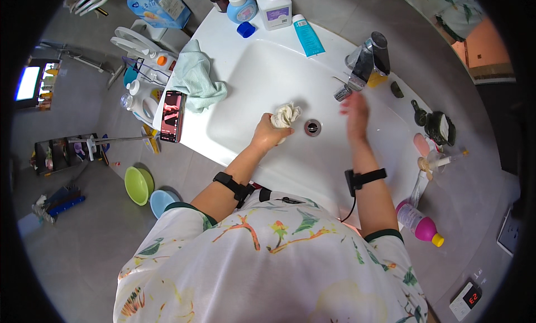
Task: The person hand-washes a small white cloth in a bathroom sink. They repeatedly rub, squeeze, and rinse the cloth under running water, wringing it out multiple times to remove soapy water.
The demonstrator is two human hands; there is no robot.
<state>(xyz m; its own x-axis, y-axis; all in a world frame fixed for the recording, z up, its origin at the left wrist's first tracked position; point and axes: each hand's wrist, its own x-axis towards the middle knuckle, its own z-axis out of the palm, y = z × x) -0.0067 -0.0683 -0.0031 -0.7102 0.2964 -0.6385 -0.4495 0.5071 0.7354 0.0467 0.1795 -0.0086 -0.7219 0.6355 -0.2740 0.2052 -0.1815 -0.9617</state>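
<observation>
My left hand [269, 134] is closed around a crumpled white cloth [286, 115], holding it over the sink basin [251, 71], just left of the drain [312, 127]. Off to the right, my right hand [357, 116] is raised beside the spout end of the chrome faucet [360, 60]. Its fingers are smeared by motion, so their grip does not show. Whether it touches the spout, I cannot tell. Both wrists wear black straps.
A pale green towel [198, 80] and a phone [173, 116] lie on the counter's left. Pump bottles [274, 10] and a teal tube [308, 37] line the far edge. At right are a dark green brush [438, 127] and a pink bottle [419, 222]. Basins [139, 185] stand lower left.
</observation>
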